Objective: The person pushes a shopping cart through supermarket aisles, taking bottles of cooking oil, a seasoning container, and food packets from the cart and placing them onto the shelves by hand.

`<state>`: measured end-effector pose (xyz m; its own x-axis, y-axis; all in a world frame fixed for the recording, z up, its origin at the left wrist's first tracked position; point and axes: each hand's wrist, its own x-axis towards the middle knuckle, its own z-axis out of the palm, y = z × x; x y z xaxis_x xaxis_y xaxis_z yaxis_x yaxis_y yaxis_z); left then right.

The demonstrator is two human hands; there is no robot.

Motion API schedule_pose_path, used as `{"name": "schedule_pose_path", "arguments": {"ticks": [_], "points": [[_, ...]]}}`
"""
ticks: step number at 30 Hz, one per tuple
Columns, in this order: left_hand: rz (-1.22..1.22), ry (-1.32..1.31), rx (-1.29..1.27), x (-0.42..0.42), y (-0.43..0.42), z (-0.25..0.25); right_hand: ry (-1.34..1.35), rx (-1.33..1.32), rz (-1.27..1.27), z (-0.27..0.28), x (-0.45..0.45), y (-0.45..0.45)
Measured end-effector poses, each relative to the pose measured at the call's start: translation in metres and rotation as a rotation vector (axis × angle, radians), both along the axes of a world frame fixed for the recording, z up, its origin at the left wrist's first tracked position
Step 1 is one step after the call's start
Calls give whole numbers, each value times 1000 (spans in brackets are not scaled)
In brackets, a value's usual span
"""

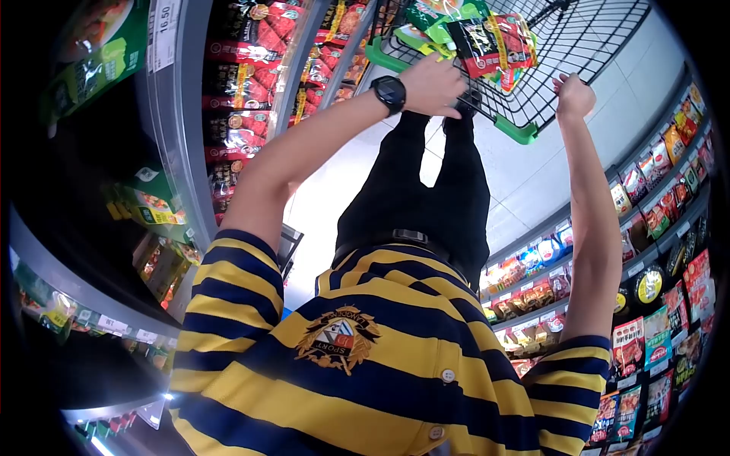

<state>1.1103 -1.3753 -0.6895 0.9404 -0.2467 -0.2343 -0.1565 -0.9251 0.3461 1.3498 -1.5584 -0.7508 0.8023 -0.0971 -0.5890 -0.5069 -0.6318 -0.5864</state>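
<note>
A wire shopping cart (602,34) with green corner pieces stands ahead of my legs at the top of the view. My left hand (432,85), with a black watch at its wrist, lies across the cart's near bar, its thumb apart on the near side; the bar beneath is hidden. My right hand (576,99) has its fingers curled at the cart's right rim, and the grip itself is partly hidden. Inside the cart, close to my left hand, lie a red and black food packet (494,44) and green packets (441,17).
Red food packets (247,83) fill the shelves on the left, close to my left arm. A price label (163,34) reads 16.50. Shelves of bagged snacks (658,346) curve along the right. Pale floor tiles (525,178) run between.
</note>
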Motion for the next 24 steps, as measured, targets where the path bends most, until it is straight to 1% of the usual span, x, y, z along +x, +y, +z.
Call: {"name": "schedule_pose_path", "arguments": {"ticks": [1, 2, 3, 5, 6, 7, 9, 14, 18, 21, 24], "points": [[-20, 100, 0, -6, 4, -10, 0, -10, -8, 3, -1, 2], [30, 85, -59, -9, 5, -14, -5, -5, -25, 3, -2, 3], [28, 85, -66, -9, 3, -19, -9, -1, -41, 4, -3, 3], [78, 2, -30, -7, -1, -23, -5, 24, -68, 1, -2, 3], [82, -39, -5, -8, -2, -24, -16, 7, -35, 2, -2, 2], [80, -35, -9, -10, -3, -25, -27, -9, -4, 3, -2, 1], [78, -72, -21, -9, -2, -29, -22, -4, -17, 5, -2, 3], [64, -36, 4, -9, -2, -28, 1, 31, -43, 5, -3, 3], [69, -13, -28, -8, -2, -26, -6, 24, -39, 6, -4, 3], [86, -20, -23, -10, -3, -32, 0, 16, -38, 3, -3, 2], [94, -82, 27, -12, -4, -35, -1, -4, -47, 1, -3, 3]]}}
